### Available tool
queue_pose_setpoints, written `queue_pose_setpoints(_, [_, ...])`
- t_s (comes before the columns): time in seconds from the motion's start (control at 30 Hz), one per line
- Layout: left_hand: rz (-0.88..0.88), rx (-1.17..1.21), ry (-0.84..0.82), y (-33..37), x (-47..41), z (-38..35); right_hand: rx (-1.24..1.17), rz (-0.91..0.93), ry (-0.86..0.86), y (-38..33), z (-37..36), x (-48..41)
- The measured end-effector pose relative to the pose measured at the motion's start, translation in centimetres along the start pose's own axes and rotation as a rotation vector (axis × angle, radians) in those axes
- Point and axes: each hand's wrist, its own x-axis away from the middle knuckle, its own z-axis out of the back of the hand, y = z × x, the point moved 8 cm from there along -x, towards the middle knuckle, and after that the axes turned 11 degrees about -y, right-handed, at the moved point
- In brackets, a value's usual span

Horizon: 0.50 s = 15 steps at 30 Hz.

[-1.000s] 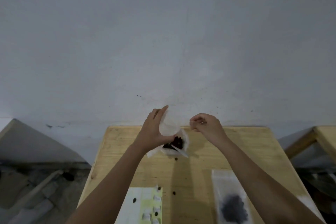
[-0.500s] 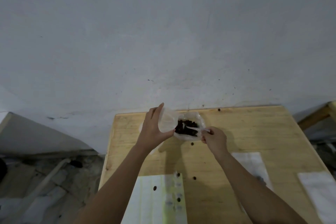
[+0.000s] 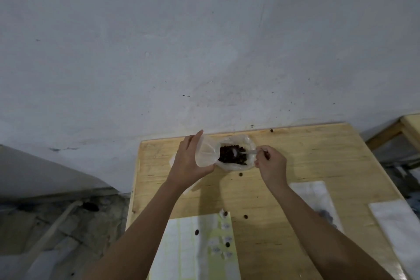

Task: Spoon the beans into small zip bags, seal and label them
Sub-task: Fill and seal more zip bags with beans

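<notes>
our left hand (image 3: 188,161) pinches a flimsy small bag (image 3: 206,152) open by its rim; our right hand (image 3: 270,163) clamps a light spoon (image 3: 244,152) in the beans (image 3: 230,154) at the surface's (image 3: 318,166) far edge.

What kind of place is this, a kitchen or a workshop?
Probably a plain workroom, not a kitchen: a bare wooden table against an unpainted grey wall, rough rubble floor, and a label sheet for packing beans.

Label sheet (image 3: 193,250) print perhaps too small.
</notes>
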Motion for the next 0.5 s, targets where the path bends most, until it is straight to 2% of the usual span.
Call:
queue_pose_setpoints(0.13, [0.018, -0.049, 0.018, -0.4, 0.5, 0.5, -0.371, -0.347, -0.002, 3.6, -2.3, 0.3])
queue_pose_setpoints(0.23, [0.028, -0.06, -0.002, -0.6, 0.7, 0.3, -0.611, -0.503, 0.082, 5.5, -2.9, 0.8])
queue_pose_setpoints(0.37, [0.015, -0.099, -0.002, -0.6, 0.5, -0.4, -0.705, -0.542, 0.165, 6.1, -2.0, 0.9])
queue_pose_setpoints(0.5, [0.003, -0.22, -0.001, -0.5, -0.4, -1.2, -0.692, -0.512, 0.204, 5.8, 0.2, 0.7])
